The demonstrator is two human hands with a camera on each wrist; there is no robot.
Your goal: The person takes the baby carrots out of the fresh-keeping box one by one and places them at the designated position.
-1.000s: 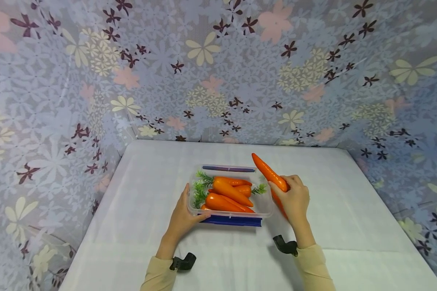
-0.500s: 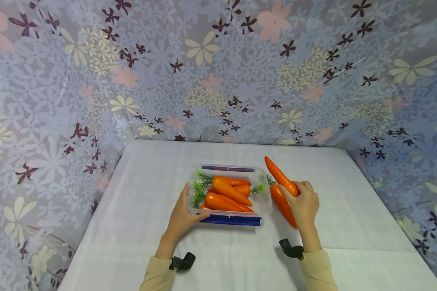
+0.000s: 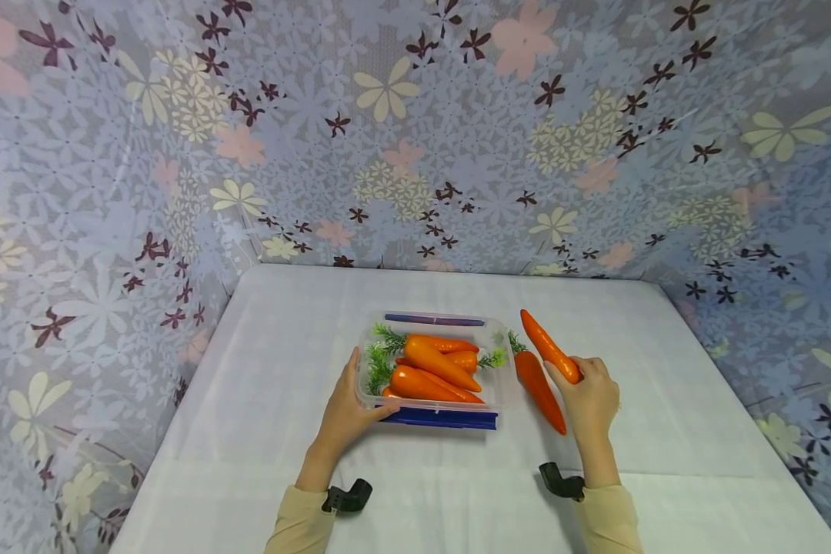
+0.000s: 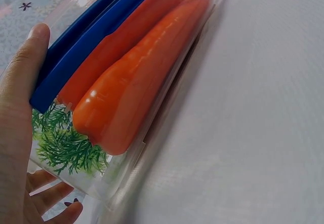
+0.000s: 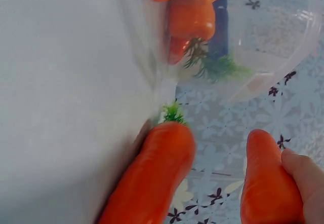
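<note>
Plainly, the right hand [image 3: 592, 397] grips a carrot [image 3: 548, 345], glossy, bright orange and tapering, right of the clear box [image 3: 450, 418]. The left hand [image 3: 345, 415] holds the box's near-left corner. A second carrot [image 3: 540, 391], green-topped, lies beside it on the tabletop [image 3: 672, 408].

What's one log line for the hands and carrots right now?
left hand: holds clear box | right hand: holds one carrot | another carrot: on table beside box | more carrots: inside box

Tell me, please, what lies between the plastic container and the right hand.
In the head view, a loose carrot lies on the table between the container and the right hand, which grips another carrot.
</note>
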